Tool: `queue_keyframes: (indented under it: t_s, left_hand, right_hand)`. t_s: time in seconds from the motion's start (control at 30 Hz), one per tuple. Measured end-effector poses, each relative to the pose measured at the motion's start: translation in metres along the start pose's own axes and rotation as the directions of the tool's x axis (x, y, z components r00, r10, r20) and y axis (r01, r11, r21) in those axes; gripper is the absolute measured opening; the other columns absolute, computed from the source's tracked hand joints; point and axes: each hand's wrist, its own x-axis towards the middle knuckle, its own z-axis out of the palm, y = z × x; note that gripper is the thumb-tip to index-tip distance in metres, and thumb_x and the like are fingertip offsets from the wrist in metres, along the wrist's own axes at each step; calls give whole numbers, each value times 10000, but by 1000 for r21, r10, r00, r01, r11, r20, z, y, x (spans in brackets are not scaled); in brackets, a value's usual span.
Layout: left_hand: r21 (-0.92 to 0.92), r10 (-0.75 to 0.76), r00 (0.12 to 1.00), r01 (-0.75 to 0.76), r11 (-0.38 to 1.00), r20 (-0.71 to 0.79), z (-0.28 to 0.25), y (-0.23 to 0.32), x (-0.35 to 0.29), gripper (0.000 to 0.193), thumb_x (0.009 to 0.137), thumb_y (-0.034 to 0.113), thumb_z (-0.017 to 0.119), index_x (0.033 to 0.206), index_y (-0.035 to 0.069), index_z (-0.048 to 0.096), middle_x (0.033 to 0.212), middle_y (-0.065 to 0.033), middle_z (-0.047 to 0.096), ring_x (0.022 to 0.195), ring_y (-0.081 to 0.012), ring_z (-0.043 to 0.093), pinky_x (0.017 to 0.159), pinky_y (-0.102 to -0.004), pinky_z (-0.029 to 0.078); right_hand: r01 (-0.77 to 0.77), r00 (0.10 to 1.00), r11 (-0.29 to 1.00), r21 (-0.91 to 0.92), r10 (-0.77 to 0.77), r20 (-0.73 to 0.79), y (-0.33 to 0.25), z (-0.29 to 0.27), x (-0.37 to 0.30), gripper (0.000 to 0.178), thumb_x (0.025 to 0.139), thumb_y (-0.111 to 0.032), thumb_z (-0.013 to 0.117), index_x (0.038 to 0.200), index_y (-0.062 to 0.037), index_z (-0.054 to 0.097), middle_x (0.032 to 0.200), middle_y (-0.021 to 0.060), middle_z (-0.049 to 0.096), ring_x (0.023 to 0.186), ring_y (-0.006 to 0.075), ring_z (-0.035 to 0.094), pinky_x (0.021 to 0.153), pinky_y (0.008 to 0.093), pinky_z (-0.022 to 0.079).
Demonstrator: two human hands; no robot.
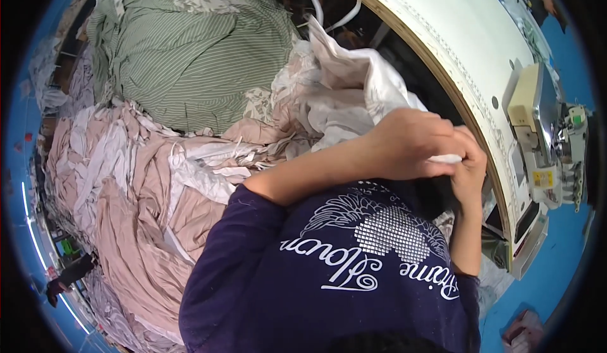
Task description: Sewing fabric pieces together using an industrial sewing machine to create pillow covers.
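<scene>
In front of my chest, at the table's edge, my two hands meet. My left hand (411,141) is closed, its fingers curled round the edge of a pale pinkish-white cloth (354,68). Right beside it, my right hand (471,166) is also closed, and a small white bit of the cloth pokes out between the two. From my hands the cloth runs away to the far left in loose folds and merges with the heap of fabric. My fingertips are partly hidden behind the left hand.
A white table (442,21) with a wooden edge curves along the right side, bearing a sewing machine (537,119). Pink and white fabric (145,214) is piled on my left. Beyond it lies a green striped bundle (196,56). The floor (537,277) is blue.
</scene>
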Motion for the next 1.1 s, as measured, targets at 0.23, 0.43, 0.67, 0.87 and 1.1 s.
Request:
queue_keyframes:
  t_s: [0.23,0.43,0.67,0.87,1.1]
  left_hand:
    - [-216,-455,884,426,878,-108,42,-46,-89,577,689,223,773,1117,10,450,1030,-102,525,913,-244,553,801,-327,474]
    - [-783,-938,145,599,-171,316,47,-128,-121,409,820,217,676,1103,-6,484,997,-76,567,899,-187,584,797,-301,496]
    - [-666,-818,5,583,-465,575,39,-161,-76,244,885,182,547,1025,-18,563,917,-106,629,784,-210,632,669,-331,530]
    - [483,-673,721,653,583,-164,-78,-139,-24,226,865,193,474,908,27,621,771,-183,623,740,-290,626,716,-393,496]
    - [-619,-710,657,455,640,-251,-198,-58,31,258,935,161,404,1056,-28,533,970,-133,604,787,-207,604,663,-319,507]
  right_hand:
    - [-262,858,870,418,408,-312,62,-3,-93,183,763,22,612,946,10,603,867,18,561,798,101,521,737,216,404]
    - [-250,933,916,313,315,-175,69,2,-110,165,747,70,589,904,24,610,858,45,570,769,112,524,694,215,405]
    - [-148,989,948,283,143,40,39,18,-83,228,691,80,594,910,32,637,861,87,604,764,153,557,674,234,423]
    - [-70,857,984,161,-23,515,2,32,-18,353,696,-62,709,1036,-11,626,1091,125,595,1032,246,562,904,326,428]
    - [418,907,908,-34,-415,73,-24,55,88,720,693,-233,772,1289,-29,424,1282,151,462,1179,289,459,1006,365,361]
